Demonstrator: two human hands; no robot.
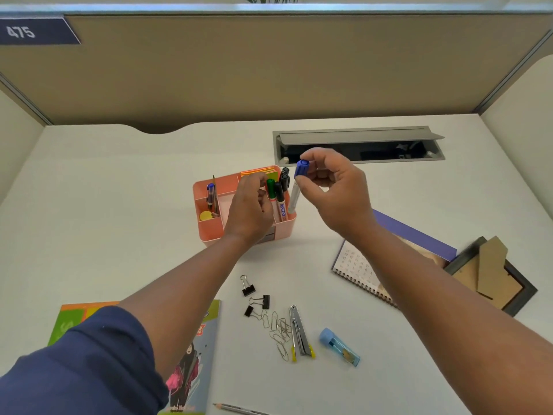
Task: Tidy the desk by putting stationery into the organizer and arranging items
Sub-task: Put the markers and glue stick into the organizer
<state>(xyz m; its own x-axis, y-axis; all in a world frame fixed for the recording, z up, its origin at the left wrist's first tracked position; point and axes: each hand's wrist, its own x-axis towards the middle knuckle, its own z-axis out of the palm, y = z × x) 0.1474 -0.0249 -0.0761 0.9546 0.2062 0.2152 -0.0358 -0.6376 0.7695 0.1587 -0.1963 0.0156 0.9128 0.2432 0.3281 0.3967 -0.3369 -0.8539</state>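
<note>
Two hands over pink organizer at desk middle. Right hand pinches blue marker by cap, tip down in organizer's right compartment. Left hand fingers curled at green marker; grip unclear. Binder clips, paper clips near front edge.

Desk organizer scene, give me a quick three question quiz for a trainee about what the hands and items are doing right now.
1. True or false: the right hand holds a blue-capped marker.
2. Which lies loose on the desk? A) binder clips B) scissors C) a mug
3. Fill in: the left hand is at the pink ____.

Key: 1 true; 2 A; 3 organizer.
</note>
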